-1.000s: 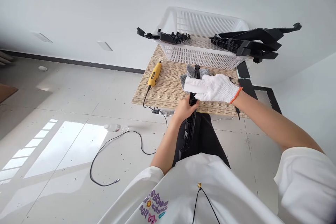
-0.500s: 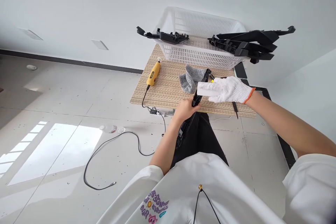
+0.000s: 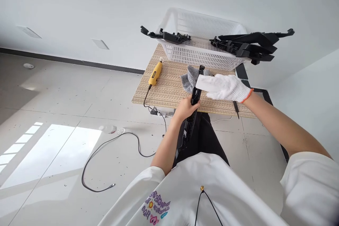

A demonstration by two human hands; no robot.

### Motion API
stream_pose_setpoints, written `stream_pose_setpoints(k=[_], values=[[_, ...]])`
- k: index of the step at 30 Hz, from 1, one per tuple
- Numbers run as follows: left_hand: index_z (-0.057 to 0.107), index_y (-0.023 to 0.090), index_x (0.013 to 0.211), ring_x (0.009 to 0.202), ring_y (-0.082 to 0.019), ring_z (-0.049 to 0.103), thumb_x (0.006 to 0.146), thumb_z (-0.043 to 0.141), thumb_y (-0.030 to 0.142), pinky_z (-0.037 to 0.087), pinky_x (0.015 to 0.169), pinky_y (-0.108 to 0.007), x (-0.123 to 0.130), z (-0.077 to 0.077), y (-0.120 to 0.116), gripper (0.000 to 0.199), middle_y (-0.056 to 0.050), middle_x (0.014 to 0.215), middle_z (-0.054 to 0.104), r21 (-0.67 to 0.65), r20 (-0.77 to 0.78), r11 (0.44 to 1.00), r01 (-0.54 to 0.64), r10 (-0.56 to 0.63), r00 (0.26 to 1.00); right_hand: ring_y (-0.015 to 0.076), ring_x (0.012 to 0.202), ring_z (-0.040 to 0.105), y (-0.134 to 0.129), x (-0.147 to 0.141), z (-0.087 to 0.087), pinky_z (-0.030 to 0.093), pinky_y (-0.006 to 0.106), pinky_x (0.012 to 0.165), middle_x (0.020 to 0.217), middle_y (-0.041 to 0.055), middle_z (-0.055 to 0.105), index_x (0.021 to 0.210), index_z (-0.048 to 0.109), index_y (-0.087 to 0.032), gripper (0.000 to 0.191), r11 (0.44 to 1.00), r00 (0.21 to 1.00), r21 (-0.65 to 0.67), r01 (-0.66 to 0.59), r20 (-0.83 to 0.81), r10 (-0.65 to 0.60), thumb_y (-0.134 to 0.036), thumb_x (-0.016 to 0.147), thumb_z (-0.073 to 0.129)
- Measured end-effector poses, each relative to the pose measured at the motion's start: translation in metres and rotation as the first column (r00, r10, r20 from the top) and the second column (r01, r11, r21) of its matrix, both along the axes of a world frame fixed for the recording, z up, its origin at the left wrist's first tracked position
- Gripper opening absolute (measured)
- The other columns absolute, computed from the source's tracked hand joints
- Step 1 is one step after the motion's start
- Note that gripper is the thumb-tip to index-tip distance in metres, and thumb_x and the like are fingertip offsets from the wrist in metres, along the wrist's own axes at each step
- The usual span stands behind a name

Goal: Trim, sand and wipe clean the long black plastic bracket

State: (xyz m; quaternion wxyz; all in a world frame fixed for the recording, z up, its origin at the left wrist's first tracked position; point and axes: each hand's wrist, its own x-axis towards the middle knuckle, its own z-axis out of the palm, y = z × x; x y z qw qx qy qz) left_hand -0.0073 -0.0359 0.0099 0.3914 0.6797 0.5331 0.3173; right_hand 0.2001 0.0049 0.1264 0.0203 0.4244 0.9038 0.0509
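Observation:
My bare left hand is closed around a long black plastic part, which runs from above my lap up over the table edge. My right hand, in a white knitted glove with an orange cuff, holds a smooth white block against or just over the upper end of the part. Whether the block touches it cannot be made out. Behind the part's upper end lies a grey cloth. On the table's left side rests a yellow rotary tool with a black cord.
A white basket stands at the back of the wooden table, with several black parts lying across it. A dark slim tool lies near the front edge. On the floor are a black cable and a clear bottle.
The black part has turned more upright, its upper end shifting left over the grey cloth. My gloved right hand has moved slightly left and up with the white block.

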Motion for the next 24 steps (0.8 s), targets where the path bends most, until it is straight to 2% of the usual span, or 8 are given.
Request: stream_pose_setpoints(k=[2,4,7,12,15,19,24], values=[[0.064,0.019,0.09,0.06,-0.018,0.056,0.087,0.058,0.045,0.037,0.057,-0.028,0.0,0.0,-0.001,0.027,0.0,0.063,0.059,-0.012,0.003,1.0,0.002,-0.001,1.0,0.0343,0.116,0.065,0.01,-0.019,0.006,0.058,0.05,0.084,0.153,-0.0045,0.052,0.155,0.035,-0.045,0.067,0.999,0.996,-0.022,-0.045,-0.08,0.043,-0.052,0.091,0.052],[0.064,0.019,0.09,0.059,-0.018,0.055,0.087,0.058,0.044,0.037,0.058,-0.028,0.001,-0.001,-0.001,0.026,0.0,0.063,0.06,-0.001,-0.006,1.0,-0.001,0.001,1.0,0.032,0.129,0.059,0.022,-0.027,0.006,0.055,0.052,0.102,0.155,-0.0068,0.049,0.154,0.039,-0.043,0.064,0.993,0.981,-0.073,-0.092,-0.179,0.077,-0.046,0.092,0.054],[0.065,0.02,0.091,0.063,-0.019,0.057,0.087,0.058,0.043,0.037,0.06,-0.028,0.001,-0.003,-0.001,0.024,-0.001,0.067,0.062,0.039,-0.043,0.999,0.006,-0.005,0.999,0.0283,0.14,0.051,0.033,-0.014,-0.002,0.045,0.052,0.117,0.156,-0.0075,0.047,0.154,0.04,-0.04,0.069,0.981,0.954,-0.144,-0.128,-0.287,0.082,-0.045,0.089,0.06],[0.067,0.021,0.095,0.068,-0.021,0.06,0.087,0.059,0.041,0.036,0.062,-0.028,0.001,-0.004,-0.001,0.023,-0.002,0.07,0.063,0.052,-0.093,0.997,0.063,-0.058,0.994,0.0283,0.137,0.055,0.024,0.03,-0.012,0.044,0.053,0.119,0.15,-0.007,0.054,0.149,0.046,-0.04,0.073,0.972,0.907,-0.234,0.017,-0.405,-0.113,-0.046,0.08,0.071],[0.068,0.021,0.097,0.068,-0.021,0.059,0.086,0.059,0.041,0.036,0.062,-0.028,0.0,-0.002,-0.001,0.024,-0.002,0.071,0.063,0.042,-0.091,0.995,0.088,-0.084,0.992,0.0298,0.13,0.06,0.013,0.041,-0.01,0.049,0.054,0.114,0.145,-0.007,0.059,0.146,0.049,-0.041,0.073,0.936,0.881,-0.322,0.138,-0.392,-0.265,-0.045,0.077,0.072],[0.069,0.019,0.1,0.067,-0.02,0.058,0.086,0.06,0.047,0.037,0.061,-0.028,-0.003,-0.001,0.002,0.033,-0.001,0.07,0.064,-0.002,-0.043,0.991,0.131,-0.131,0.99,0.0305,0.131,0.059,0.004,0.037,-0.01,0.048,0.051,0.115,0.149,-0.0039,0.056,0.15,0.046,-0.037,0.073,0.914,0.854,-0.389,0.119,-0.429,-0.294,-0.041,0.081,0.069],[0.07,0.016,0.095,0.072,-0.018,0.058,0.082,0.065,0.053,0.042,0.066,-0.028,-0.013,0.002,0.009,0.039,-0.001,0.077,0.066,-0.028,0.165,0.956,0.291,-0.283,0.945,0.0285,0.133,0.057,-0.004,0.037,-0.022,0.047,0.044,0.115,0.149,0.0029,0.056,0.148,0.048,-0.031,0.072,0.903,0.789,-0.404,0.145,-0.503,-0.351,-0.041,0.081,0.071]])
